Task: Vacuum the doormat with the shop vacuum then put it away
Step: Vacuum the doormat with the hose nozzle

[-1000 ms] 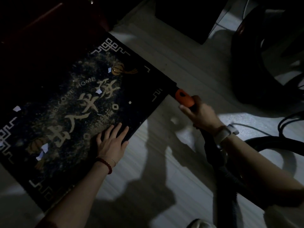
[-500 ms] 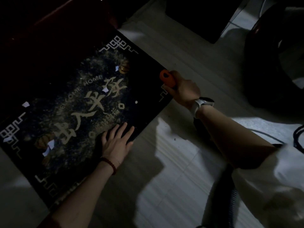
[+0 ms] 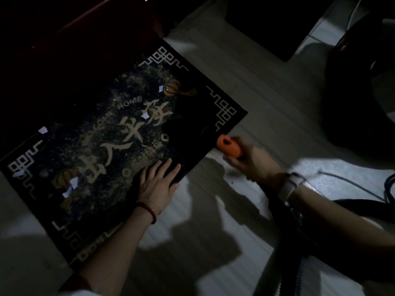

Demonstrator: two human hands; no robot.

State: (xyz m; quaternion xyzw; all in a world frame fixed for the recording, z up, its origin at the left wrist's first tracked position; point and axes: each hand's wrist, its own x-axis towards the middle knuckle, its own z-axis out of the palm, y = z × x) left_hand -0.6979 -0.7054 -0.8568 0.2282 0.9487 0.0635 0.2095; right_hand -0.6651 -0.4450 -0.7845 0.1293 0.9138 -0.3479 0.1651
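The right hand (image 3: 254, 163) has its fingers curled around the orange nozzle end (image 3: 229, 147) of the vacuum hose (image 3: 284, 231), which sits just off the doormat's near-right edge, over the floor (image 3: 267, 99). The left hand (image 3: 157, 182) lies flat with fingers straight and spread, pressing the doormat (image 3: 119, 133) down near its front edge. The mat's right part, beside the nozzle, looks dark and clean, while the middle and left carry gritty dust and several white paper scraps (image 3: 71, 186). So the vacuuming appears only begun: most of the mat remains to be covered. The shop vacuum (image 3: 359, 86) stands dim at the upper right, not yet put away.
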